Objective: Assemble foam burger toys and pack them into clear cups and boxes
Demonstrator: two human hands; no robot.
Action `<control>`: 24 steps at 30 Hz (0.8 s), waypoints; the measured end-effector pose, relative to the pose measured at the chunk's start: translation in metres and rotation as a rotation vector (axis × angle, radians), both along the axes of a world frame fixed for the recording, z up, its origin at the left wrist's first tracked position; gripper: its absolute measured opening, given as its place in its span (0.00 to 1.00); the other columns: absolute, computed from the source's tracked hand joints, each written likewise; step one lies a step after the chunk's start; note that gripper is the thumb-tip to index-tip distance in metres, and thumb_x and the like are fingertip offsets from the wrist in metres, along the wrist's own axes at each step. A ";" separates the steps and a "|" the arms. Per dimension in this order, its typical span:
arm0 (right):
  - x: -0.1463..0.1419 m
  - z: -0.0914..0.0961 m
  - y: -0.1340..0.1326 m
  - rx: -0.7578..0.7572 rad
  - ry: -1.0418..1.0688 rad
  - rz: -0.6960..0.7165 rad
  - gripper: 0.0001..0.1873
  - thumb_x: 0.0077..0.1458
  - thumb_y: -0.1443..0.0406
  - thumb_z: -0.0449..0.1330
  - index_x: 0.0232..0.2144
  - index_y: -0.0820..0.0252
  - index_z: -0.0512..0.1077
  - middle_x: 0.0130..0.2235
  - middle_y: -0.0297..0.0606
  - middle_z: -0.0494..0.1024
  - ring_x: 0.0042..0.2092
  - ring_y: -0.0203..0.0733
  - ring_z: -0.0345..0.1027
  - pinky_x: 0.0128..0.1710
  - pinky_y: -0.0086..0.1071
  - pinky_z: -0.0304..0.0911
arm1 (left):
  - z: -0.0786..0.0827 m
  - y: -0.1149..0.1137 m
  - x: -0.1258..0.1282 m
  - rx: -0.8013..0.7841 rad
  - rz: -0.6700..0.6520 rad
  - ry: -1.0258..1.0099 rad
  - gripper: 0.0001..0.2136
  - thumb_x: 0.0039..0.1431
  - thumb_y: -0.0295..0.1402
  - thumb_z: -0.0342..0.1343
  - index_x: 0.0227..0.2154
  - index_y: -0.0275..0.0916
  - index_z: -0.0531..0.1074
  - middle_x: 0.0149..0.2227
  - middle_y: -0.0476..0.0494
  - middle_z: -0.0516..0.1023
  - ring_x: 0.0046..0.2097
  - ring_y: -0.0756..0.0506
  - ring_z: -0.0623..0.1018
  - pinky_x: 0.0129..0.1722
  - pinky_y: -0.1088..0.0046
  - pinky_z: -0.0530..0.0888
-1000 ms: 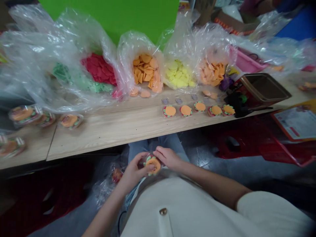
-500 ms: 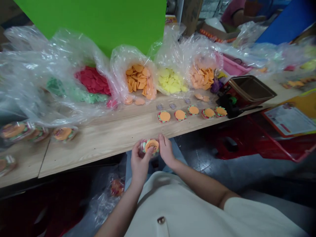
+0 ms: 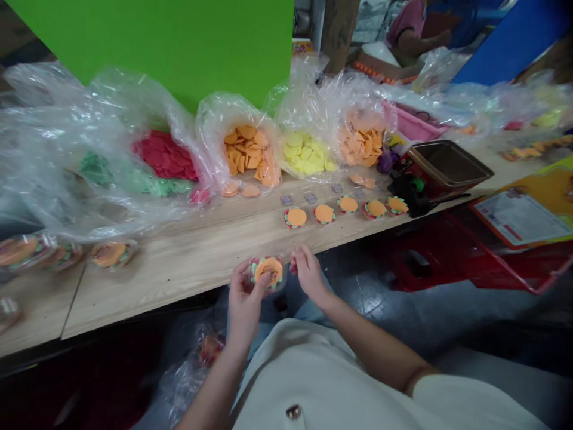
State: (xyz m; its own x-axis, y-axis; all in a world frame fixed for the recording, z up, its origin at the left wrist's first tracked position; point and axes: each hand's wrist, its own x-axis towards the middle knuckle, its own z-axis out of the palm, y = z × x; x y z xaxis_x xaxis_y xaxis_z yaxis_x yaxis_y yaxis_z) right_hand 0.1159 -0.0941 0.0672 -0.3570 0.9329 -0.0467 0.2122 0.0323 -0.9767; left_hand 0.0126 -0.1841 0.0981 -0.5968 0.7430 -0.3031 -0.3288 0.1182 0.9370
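Five round craft-foam burger pieces with orange tops and green-and-red edges (image 3: 324,214) sit finished-looking in a row on the pale wood-grain tabletop (image 3: 179,269), whether wrapped cannot tell from here; three clear-wrapped burger packs (image 3: 110,254) lie further left on the same table, partly cut off by the frame edge or blurred. One more clear-wrapped foam burger (image 3: 268,272) is in hand, held above the lap just in front of the table edge. Left hand (image 3: 244,304) is curled and has hold of it, thumb and fingers pinching the wrap; right hand (image 3: 308,276) is partly open, fingertips right at the pack's other edge, cannot tell if pressing or only touching. Plenty of loose stock left: orange foam discs (image 3: 244,152), yellow foam discs (image 3: 304,154), red foam discs (image 3: 163,155), green foam pieces (image 3: 134,179) and peach foam discs (image 3: 360,143), each heaped in an open clear plastic bag along the back of the table, a few orange discs spilled out in front. Brown tray (image 3: 447,164) and black handled tool (image 3: 405,191) sit at right, co-worker in a pink sleeve (image 3: 409,30) far off beyond the green panel (image 3: 134,48)
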 end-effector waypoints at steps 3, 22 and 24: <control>0.017 0.009 0.005 -0.084 0.038 0.392 0.17 0.59 0.53 0.45 0.27 0.58 0.60 0.21 0.28 0.63 0.23 0.32 0.59 0.23 0.26 0.56 | 0.006 -0.010 -0.007 -0.043 -0.071 -0.004 0.25 0.42 0.38 0.63 0.45 0.43 0.64 0.45 0.43 0.71 0.39 0.45 0.75 0.26 0.72 0.76; 0.039 0.005 -0.018 -0.246 -0.103 0.836 0.13 0.52 0.56 0.57 0.33 0.60 0.64 0.28 0.30 0.65 0.30 0.31 0.58 0.29 0.26 0.56 | -0.002 -0.057 -0.014 -0.291 -0.712 0.137 0.22 0.39 0.36 0.64 0.38 0.38 0.65 0.32 0.48 0.73 0.32 0.48 0.71 0.31 0.74 0.68; 0.035 0.008 -0.019 -0.231 -0.110 0.944 0.11 0.53 0.59 0.56 0.30 0.62 0.65 0.28 0.30 0.65 0.30 0.31 0.58 0.30 0.25 0.56 | -0.006 -0.065 -0.012 -0.310 -0.672 0.086 0.20 0.39 0.37 0.64 0.36 0.38 0.64 0.30 0.50 0.71 0.30 0.49 0.70 0.29 0.75 0.67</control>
